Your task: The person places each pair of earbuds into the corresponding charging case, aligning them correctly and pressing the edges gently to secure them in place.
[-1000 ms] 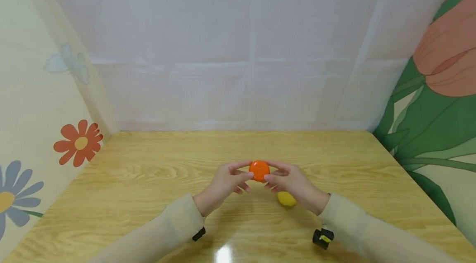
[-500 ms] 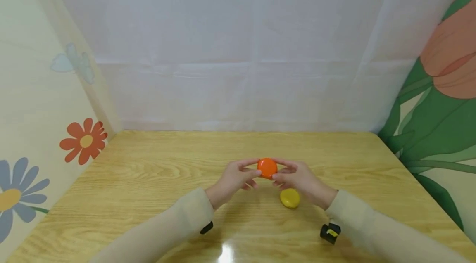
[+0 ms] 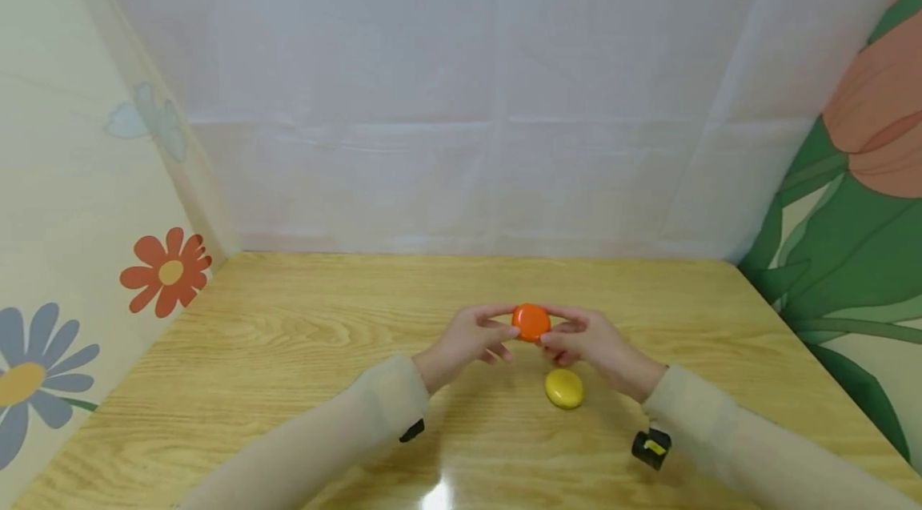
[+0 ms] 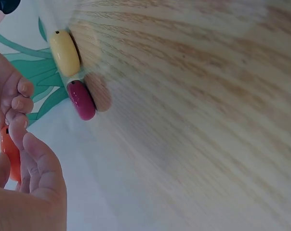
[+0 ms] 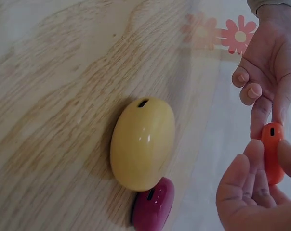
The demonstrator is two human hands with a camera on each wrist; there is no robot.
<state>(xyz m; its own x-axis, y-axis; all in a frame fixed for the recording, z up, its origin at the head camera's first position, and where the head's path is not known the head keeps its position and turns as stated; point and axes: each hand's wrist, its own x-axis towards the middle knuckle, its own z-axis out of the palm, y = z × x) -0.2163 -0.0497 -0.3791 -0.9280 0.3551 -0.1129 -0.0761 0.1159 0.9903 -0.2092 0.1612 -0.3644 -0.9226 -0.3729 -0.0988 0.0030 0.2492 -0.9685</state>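
Observation:
Between both hands, an orange, glossy, rounded disc [image 3: 531, 323] with a small dark slot in its edge is held over the table. My left hand [image 3: 464, 340] pinches its left side with thumb and finger. The right hand [image 3: 599, 347] pinches the opposite side in the same way; the other fingers of both hands hang loosely bent. On the table just below the right hand lies a similar yellow disc [image 3: 564, 388], its slot showing in the right wrist view. A magenta disc [image 5: 153, 204] lies close beside the yellow one in both wrist views; the right hand mostly hides it in the head view.
The wood-grain table [image 3: 324, 310] reaches back to a white creased sheet [image 3: 374, 94]. Printed flower panels [image 3: 65, 198] stand along the left and right sides. Dark wrist-worn devices [image 3: 651, 447] hang below the cuffs.
Both hands have shifted slightly right and away with the orange disc between them. The yellow disc, partly covered by the right hand before, now shows fully. The head view has turned a little.

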